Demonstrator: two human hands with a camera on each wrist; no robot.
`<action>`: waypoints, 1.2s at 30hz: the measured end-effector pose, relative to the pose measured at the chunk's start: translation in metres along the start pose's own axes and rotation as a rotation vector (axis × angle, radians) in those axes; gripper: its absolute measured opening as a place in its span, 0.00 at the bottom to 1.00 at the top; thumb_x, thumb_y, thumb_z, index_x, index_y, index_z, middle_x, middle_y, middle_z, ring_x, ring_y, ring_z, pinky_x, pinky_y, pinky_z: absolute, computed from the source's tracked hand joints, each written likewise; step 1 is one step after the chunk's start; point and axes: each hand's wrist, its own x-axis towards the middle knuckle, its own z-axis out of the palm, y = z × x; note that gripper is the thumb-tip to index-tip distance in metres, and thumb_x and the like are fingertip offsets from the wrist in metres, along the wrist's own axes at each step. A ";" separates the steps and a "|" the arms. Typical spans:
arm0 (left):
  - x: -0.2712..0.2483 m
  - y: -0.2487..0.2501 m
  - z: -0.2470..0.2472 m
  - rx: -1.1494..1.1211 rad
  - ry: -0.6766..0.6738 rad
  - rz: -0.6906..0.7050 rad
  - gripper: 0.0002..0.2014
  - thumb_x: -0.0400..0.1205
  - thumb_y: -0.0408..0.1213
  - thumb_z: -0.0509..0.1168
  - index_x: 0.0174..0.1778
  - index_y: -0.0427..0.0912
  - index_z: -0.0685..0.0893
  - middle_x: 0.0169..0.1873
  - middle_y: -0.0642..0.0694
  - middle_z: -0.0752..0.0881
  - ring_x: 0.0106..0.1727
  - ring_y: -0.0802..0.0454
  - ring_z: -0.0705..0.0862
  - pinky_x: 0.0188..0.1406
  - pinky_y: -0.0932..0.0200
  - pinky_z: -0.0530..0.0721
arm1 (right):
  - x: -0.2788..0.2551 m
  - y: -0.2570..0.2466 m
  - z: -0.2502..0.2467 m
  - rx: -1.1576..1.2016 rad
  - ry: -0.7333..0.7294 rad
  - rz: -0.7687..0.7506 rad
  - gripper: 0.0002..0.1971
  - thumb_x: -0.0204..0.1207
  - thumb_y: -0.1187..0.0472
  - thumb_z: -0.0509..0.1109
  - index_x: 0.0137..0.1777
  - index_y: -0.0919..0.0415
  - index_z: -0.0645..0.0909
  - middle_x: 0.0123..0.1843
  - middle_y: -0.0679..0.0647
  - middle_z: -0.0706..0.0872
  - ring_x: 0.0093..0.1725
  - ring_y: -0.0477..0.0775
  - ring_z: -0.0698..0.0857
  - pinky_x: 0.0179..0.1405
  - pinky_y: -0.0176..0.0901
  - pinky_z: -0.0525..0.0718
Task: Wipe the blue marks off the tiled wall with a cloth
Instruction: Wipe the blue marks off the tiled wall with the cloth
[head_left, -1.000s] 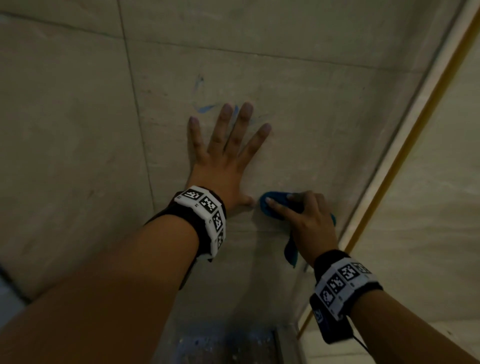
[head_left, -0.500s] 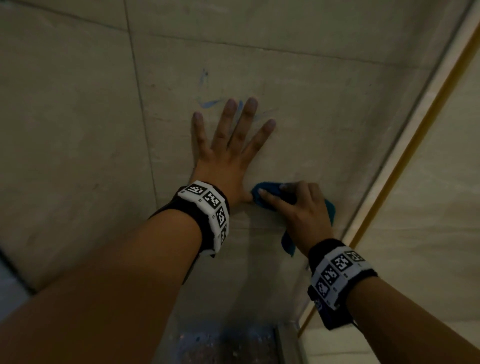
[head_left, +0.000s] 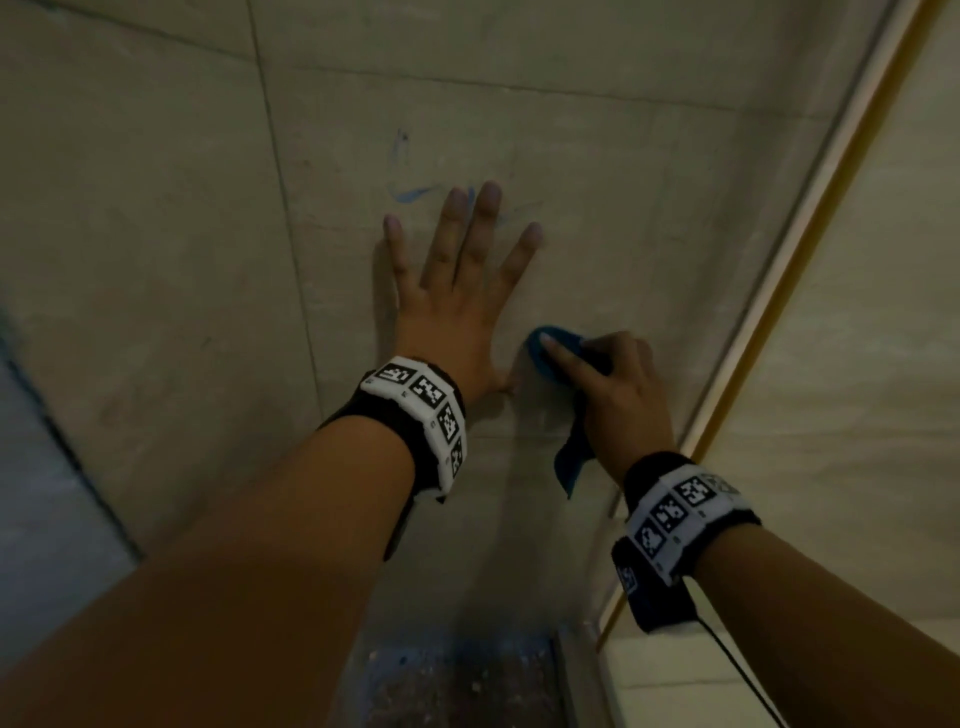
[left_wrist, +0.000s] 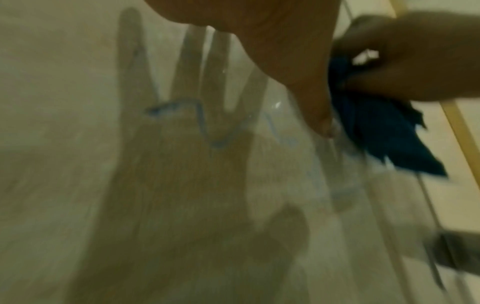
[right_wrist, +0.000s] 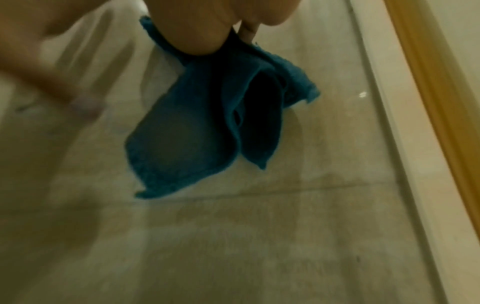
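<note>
Faint blue marks streak a large beige wall tile. Below them my left hand lies flat on the tile with straight, spread fingers whose tips reach the marks. Just right of its thumb, my right hand grips a bunched blue cloth and presses it to the wall, a tail of cloth hanging below the fist. The left wrist view shows the marks reflected in the glossy tile beside the cloth. From the right wrist the cloth hangs in folds under the palm.
A yellow and white corner trim runs diagonally at the right, where a second tiled wall meets this one. A vertical grout line lies left of my left hand. A dark speckled floor shows at the bottom.
My right hand has slid the cloth a little up the wall, closer to the left thumb. My left hand stays flat in the same spot.
</note>
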 end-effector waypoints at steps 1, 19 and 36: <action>-0.005 0.002 0.001 -0.011 -0.003 0.015 0.71 0.58 0.76 0.69 0.78 0.56 0.22 0.78 0.40 0.25 0.79 0.39 0.26 0.65 0.22 0.25 | 0.007 0.000 -0.005 0.015 0.004 0.050 0.34 0.68 0.77 0.71 0.71 0.48 0.77 0.56 0.64 0.74 0.52 0.60 0.67 0.49 0.59 0.81; -0.025 0.000 0.023 0.040 -0.280 0.047 0.74 0.58 0.71 0.73 0.70 0.57 0.13 0.64 0.41 0.08 0.63 0.37 0.07 0.58 0.20 0.23 | -0.023 -0.006 0.009 0.698 0.224 1.004 0.20 0.71 0.31 0.67 0.47 0.47 0.73 0.48 0.55 0.81 0.43 0.52 0.83 0.39 0.47 0.81; -0.026 0.000 0.030 0.056 -0.229 0.047 0.73 0.60 0.72 0.72 0.70 0.55 0.12 0.64 0.40 0.08 0.69 0.34 0.15 0.60 0.19 0.28 | -0.024 -0.036 0.013 0.706 -0.023 0.762 0.06 0.75 0.38 0.64 0.46 0.35 0.73 0.58 0.54 0.76 0.54 0.45 0.76 0.60 0.41 0.76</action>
